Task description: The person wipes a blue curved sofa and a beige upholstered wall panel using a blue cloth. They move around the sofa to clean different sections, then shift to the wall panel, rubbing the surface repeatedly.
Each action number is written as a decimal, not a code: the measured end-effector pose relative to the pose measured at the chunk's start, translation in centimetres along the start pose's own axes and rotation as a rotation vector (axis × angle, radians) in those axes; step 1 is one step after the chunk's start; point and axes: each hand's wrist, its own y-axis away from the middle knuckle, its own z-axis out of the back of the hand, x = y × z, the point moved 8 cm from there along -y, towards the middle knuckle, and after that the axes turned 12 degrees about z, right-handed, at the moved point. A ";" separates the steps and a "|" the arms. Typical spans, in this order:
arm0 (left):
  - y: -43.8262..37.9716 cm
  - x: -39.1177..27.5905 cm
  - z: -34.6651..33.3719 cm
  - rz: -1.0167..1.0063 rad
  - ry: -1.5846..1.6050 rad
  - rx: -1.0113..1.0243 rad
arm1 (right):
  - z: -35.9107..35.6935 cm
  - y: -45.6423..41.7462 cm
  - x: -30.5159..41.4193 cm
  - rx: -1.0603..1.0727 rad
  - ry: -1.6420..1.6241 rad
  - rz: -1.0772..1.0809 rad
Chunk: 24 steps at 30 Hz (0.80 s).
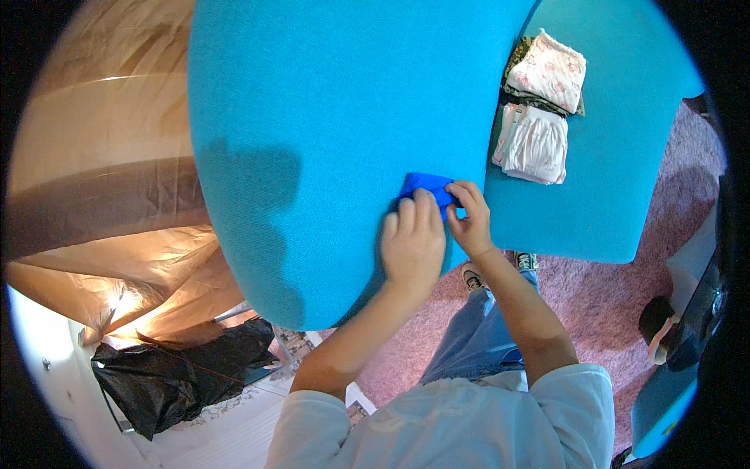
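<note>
A small folded piece of bright blue cloth (430,183) lies near the front edge of a turquoise upholstered seat (351,105). My left hand (415,240) holds its near left side, fingers bent over the fabric and slightly blurred. At the right end, my right hand (472,218) pinches the cloth between thumb and fingers. The palms and fingers hide part of the near side. To the right, a folded white garment with a pink print (548,71) rests on camouflage-patterned cloth (517,61). Nearer me lies a folded pale garment with a gathered waist (536,145).
Both garment piles sit on a second turquoise cushion (592,205). Brown translucent sheeting (117,135) hangs at the left, above a crumpled black plastic bag (181,369). Pink carpet (609,316) covers the floor. A dark object with a blue part (662,404) stands at the right rim.
</note>
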 end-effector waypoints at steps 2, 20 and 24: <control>-0.1 -0.8 -1.2 0.011 0.011 0.044 | -0.1 0.9 -0.9 -0.012 -0.022 -0.053; -1.6 1.7 3.9 0.002 -0.098 -0.053 | -0.1 -3.0 2.7 -0.033 -0.050 0.024; -1.3 0.7 2.4 -0.030 -0.023 -0.038 | 0.0 -2.4 2.5 -0.068 -0.009 -0.006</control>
